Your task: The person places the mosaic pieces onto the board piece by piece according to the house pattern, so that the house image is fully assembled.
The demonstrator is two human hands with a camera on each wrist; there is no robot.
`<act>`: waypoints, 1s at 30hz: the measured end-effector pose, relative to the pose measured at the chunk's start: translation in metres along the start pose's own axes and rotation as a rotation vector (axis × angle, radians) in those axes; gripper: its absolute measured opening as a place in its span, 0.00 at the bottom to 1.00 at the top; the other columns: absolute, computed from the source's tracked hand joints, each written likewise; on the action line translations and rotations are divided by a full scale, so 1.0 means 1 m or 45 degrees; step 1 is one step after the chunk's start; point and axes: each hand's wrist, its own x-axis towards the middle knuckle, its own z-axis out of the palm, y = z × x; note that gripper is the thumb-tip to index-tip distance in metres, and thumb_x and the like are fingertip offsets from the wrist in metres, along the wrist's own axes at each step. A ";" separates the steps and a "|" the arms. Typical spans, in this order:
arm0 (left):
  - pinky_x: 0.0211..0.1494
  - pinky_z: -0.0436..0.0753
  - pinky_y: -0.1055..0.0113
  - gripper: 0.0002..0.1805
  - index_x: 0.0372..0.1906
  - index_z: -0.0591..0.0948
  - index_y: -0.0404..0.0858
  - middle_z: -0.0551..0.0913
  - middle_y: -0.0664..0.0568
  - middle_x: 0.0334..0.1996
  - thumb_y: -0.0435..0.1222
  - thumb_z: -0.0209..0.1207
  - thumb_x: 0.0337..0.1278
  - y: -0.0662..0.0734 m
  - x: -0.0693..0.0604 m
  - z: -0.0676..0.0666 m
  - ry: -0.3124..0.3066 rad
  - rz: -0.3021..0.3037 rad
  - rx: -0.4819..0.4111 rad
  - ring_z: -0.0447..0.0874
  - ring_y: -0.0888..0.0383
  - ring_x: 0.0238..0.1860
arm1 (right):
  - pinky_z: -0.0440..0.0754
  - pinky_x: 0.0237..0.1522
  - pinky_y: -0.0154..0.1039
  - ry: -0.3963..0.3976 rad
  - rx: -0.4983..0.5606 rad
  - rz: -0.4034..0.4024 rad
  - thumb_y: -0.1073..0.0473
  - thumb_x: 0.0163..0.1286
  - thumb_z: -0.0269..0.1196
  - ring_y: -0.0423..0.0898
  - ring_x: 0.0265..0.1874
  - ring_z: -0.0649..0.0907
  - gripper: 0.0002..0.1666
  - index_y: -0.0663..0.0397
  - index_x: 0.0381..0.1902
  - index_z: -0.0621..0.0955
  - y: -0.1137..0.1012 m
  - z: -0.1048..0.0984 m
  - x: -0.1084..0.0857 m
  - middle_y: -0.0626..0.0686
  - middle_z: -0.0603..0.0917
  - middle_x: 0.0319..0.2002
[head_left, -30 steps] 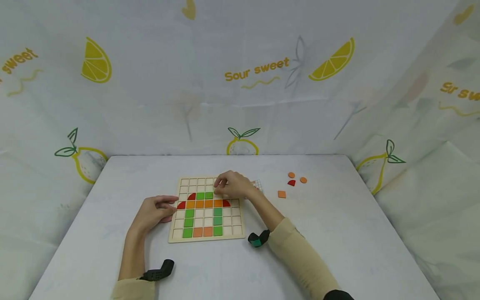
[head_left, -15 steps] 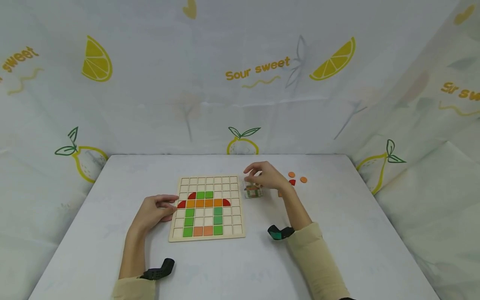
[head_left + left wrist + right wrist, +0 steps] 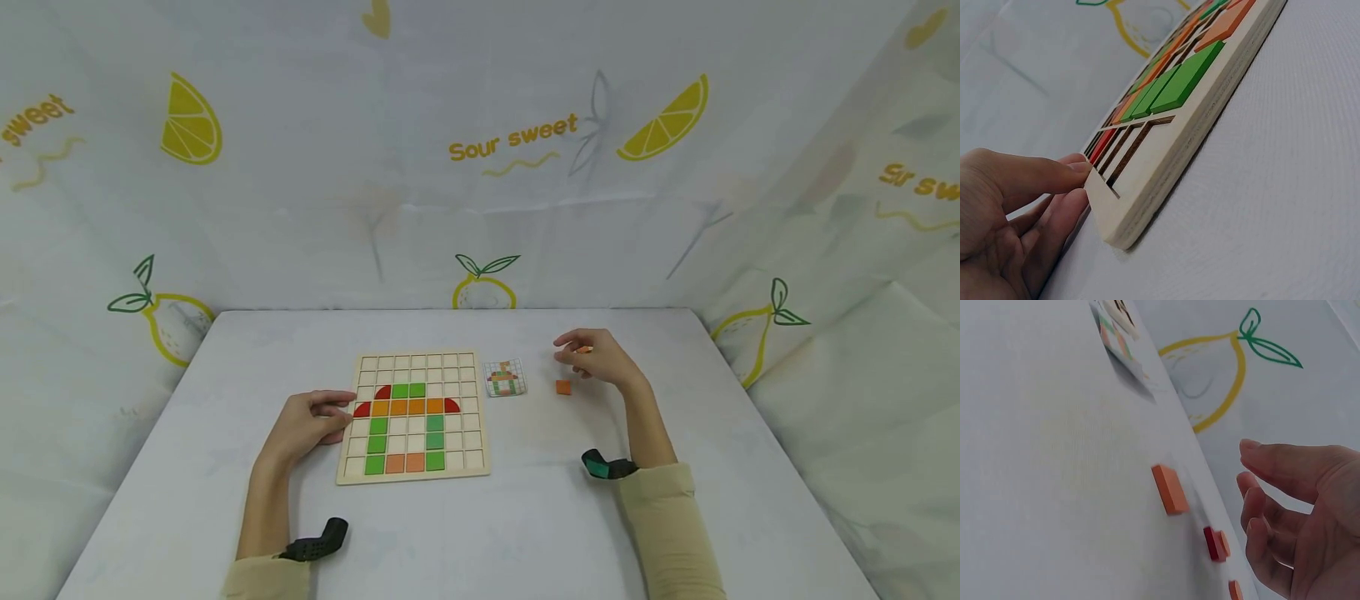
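Note:
My left hand holds the left edge of a wooden grid board, with thumb and fingers at the rim. Green, orange and red tiles sit in the board's cells. Over the loose pieces at the right hovers my right hand, its fingers loosely bent with nothing between them. Near it lies an orange square tile. A red tile and orange round pieces are beyond it in the right wrist view; in the head view the hand mostly hides these.
A small pattern card lies just right of the board. The white table ends at the back against a lemon-printed cloth. Black wrist cameras are strapped to both forearms.
My right hand has moved right, from the board across the pattern card to the loose pieces, uncovering the card. My left hand has stayed at the board's edge.

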 end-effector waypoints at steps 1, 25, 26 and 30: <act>0.38 0.91 0.73 0.24 0.67 0.84 0.34 0.86 0.46 0.43 0.32 0.69 0.67 0.000 0.000 0.000 -0.001 0.001 0.001 0.85 0.58 0.38 | 0.85 0.33 0.37 0.011 0.000 0.009 0.56 0.76 0.70 0.49 0.33 0.82 0.23 0.66 0.61 0.85 0.004 -0.003 -0.002 0.62 0.84 0.47; 0.37 0.90 0.73 0.24 0.67 0.84 0.34 0.87 0.45 0.43 0.32 0.69 0.67 -0.001 0.002 0.001 0.005 0.001 0.006 0.85 0.58 0.38 | 0.71 0.40 0.39 0.087 -0.177 0.104 0.53 0.69 0.77 0.50 0.42 0.74 0.19 0.64 0.46 0.87 0.048 -0.018 -0.014 0.55 0.82 0.37; 0.37 0.90 0.73 0.24 0.67 0.84 0.34 0.87 0.45 0.43 0.32 0.69 0.67 -0.001 0.002 0.001 0.008 0.000 0.005 0.85 0.58 0.37 | 0.71 0.38 0.37 0.089 -0.179 0.102 0.53 0.68 0.78 0.49 0.40 0.74 0.19 0.63 0.44 0.87 0.047 -0.018 -0.014 0.53 0.81 0.36; 0.37 0.90 0.73 0.24 0.67 0.84 0.34 0.87 0.45 0.43 0.32 0.69 0.67 -0.002 0.001 0.001 0.011 -0.006 0.005 0.85 0.57 0.37 | 0.70 0.39 0.37 0.075 -0.179 0.100 0.54 0.68 0.77 0.48 0.40 0.74 0.17 0.63 0.42 0.87 0.046 -0.019 -0.015 0.52 0.82 0.35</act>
